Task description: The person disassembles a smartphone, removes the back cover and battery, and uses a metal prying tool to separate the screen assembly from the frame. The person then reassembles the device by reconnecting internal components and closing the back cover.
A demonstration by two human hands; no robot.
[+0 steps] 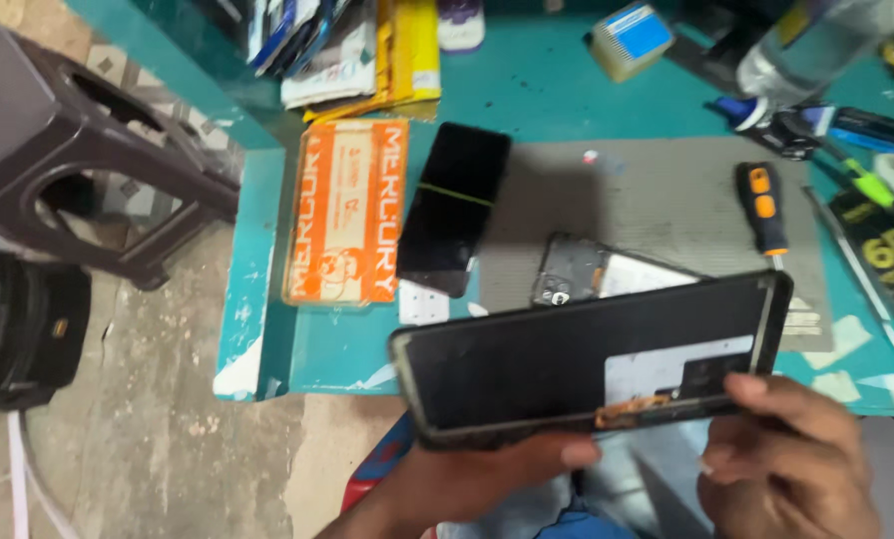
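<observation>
Your left hand [467, 474] and right hand [786, 454] both grip the opened phone [587, 354], fingers clenched on its lower edge (inside facing you). You look mid-disassembly above the counter [267, 339]; next probably needs the screwdriver [761, 205].

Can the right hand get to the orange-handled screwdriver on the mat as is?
Probably not right away: the right hand is gripping the phone frame together with the left hand. The screwdriver lies uncovered on the grey mat beyond it.

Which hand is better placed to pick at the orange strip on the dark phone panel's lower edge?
Probably right: the right hand fingertips sit beside the orange strip, while the left hand supports the dark phone panel underneath.
</observation>
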